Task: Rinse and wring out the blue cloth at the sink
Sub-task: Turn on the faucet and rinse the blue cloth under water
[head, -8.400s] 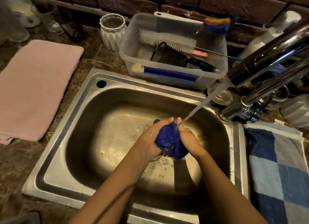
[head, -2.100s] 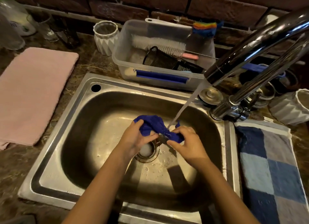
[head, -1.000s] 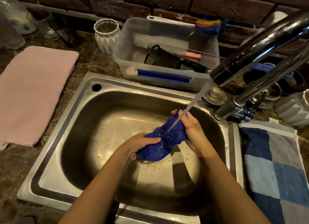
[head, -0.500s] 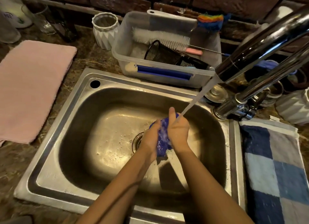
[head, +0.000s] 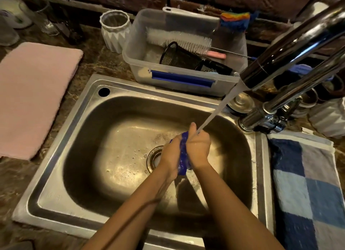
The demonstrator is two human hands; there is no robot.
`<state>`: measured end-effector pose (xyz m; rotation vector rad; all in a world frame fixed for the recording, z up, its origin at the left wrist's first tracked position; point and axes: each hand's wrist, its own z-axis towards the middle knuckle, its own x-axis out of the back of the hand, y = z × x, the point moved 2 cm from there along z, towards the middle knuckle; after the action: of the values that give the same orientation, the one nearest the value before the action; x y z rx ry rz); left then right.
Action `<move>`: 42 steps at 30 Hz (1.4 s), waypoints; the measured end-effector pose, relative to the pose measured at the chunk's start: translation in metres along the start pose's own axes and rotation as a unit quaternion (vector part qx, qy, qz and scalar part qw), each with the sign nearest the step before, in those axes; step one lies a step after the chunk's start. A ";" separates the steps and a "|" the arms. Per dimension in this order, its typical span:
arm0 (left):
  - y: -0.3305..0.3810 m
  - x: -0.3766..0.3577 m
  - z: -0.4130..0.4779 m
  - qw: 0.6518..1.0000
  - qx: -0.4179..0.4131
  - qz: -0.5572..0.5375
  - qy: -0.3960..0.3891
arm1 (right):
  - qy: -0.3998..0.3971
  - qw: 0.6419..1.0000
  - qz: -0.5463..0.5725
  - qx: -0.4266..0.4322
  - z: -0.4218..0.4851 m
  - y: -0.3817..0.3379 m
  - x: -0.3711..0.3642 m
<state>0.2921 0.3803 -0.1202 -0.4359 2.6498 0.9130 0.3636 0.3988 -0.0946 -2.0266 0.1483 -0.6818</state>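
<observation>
The blue cloth (head: 183, 156) is bunched into a narrow strip, squeezed between my two hands above the steel sink (head: 89, 108). My left hand (head: 170, 154) presses it from the left and my right hand (head: 197, 149) grips it from the right, fingers wrapped round it. Only a thin blue band shows between the palms. Water streams from the chrome faucet (head: 291, 44) and lands on my right hand and the top of the cloth. The drain (head: 154, 159) lies just left of my hands.
A clear plastic tub (head: 138, 63) with a bottle brush and a black mesh cup stands behind the sink. A pink towel (head: 31, 96) lies left, a blue checked towel (head: 308, 184) right. A white ribbed vase (head: 114, 29) stands at the back.
Over the last second my hands drew together, folding the spread cloth into a tight bundle pressed between the palms. The water keeps running.
</observation>
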 end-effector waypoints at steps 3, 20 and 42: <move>0.006 0.004 0.000 1.000 0.009 0.002 -0.001 | -0.009 0.999 0.037 -0.028 -0.002 0.004 -0.003; 0.006 -0.002 -0.022 0.996 0.030 -0.059 -0.057 | 0.027 0.998 -0.056 -0.003 0.019 -0.001 0.004; 0.035 0.048 -0.013 0.991 -0.074 0.038 0.102 | -0.198 0.968 -0.115 0.098 0.015 0.007 0.058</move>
<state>0.2328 0.3892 -0.1093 -0.4906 2.8099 1.1504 0.4209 0.3848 -0.0824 -1.9600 -0.3795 -0.3993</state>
